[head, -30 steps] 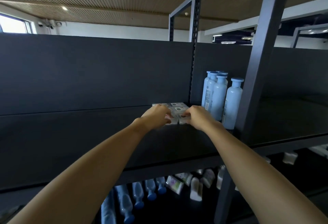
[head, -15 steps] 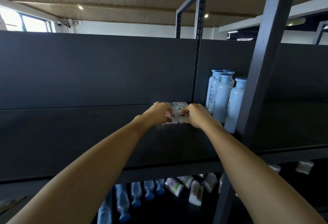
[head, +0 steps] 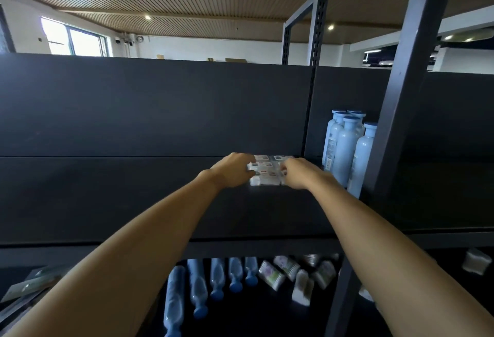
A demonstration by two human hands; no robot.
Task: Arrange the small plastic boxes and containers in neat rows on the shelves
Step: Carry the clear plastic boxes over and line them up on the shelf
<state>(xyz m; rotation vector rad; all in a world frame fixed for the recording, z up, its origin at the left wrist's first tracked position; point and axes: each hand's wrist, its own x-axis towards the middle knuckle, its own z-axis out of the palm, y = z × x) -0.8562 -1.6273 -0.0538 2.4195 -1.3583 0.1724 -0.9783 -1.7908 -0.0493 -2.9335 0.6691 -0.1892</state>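
A tight block of small clear plastic boxes point(head: 267, 172) with printed labels lies on the dark shelf point(head: 133, 197), close to the back panel. My left hand point(head: 231, 171) is against the block's left side, fingers curled onto the boxes. My right hand point(head: 299, 173) is against its right side, fingers bent onto the nearest box. Both hands hide the outer boxes, so their number stays unclear.
Several pale blue bottles point(head: 344, 149) stand right of the boxes, behind a dark upright post point(head: 401, 96). On the lower shelf lie blue bottles point(head: 197, 286) and small white packets point(head: 272, 275). A flat pack point(head: 29, 286) lies at the lower left.
The view has tilted slightly. Both hands stay at the sides of the box block, which looks a little more squared up than before.
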